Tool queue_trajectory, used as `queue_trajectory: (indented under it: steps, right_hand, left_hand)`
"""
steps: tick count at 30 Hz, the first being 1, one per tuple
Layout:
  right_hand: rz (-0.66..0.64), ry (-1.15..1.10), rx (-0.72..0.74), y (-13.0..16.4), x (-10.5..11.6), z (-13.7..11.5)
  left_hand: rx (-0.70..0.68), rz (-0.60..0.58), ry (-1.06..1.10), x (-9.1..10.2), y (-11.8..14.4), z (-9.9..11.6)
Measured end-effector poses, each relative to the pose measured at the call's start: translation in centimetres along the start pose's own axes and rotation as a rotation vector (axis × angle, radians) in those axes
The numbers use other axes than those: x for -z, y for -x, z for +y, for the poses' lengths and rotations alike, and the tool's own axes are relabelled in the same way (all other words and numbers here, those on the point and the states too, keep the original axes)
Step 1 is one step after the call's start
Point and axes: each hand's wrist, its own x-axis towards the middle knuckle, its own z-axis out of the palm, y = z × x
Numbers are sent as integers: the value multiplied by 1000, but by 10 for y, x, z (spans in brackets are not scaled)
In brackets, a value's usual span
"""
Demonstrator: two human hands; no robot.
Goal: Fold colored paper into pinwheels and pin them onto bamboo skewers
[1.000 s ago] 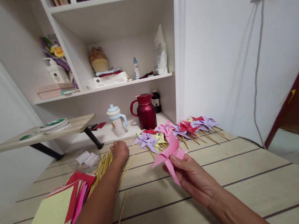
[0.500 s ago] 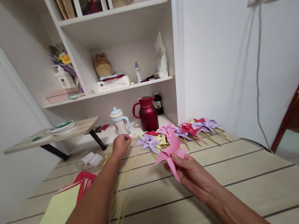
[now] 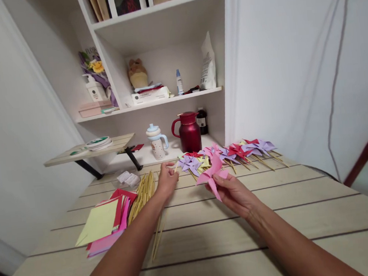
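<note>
The right hand (image 3: pixel 235 194) pinches a pink folded-paper pinwheel (image 3: pixel 213 173) above the pale wooden desk (image 3: pixel 332 213). The left hand (image 3: pixel 167 180) has its grip on a thin yellowish stick (image 3: pixel 176 167). Fetching the stick seems in hand; next calls for careful lining up.

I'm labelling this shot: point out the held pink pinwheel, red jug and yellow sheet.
Held pink pinwheel (image 3: pixel 211 176), head view: near its centre.
Red jug (image 3: pixel 191 137), head view: its body.
Yellow sheet (image 3: pixel 99 222), head view: its top face.
</note>
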Motion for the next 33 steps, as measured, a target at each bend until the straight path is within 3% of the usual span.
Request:
queue_trajectory:
  steps: [9,11,13,15,18,20,24,29,33]
  right_hand:
    - [-49,19,48,1,2,-8]
    - [-49,25,43,2,1,-6]
    - [-46,31,40,3,1,-5]
    - [-47,36,40,3,2,-5]
    - [-49,38,40,3,2,-4]
    - [-51,40,36,4,2,-3]
    - [-56,48,15,8,-1,-1]
    - [-57,38,10,11,-3,-1]
    - [-77,41,-3,12,-5,0]
  left_hand:
    - [-559,-573,-311,13,85,9]
    - [-695,-612,-457,23,95,12]
    - [-759,-550,-612,34,100,15]
    - [-665,-407,-680,42,104,18]
    - [-291,-203,-684,41,111,22]
    - [-122,-131,-674,32,118,24]
    - [-85,-148,-687,20,130,16]
    - [-59,-185,-797,40,134,-6]
    - [-53,-142,-885,45,129,2]
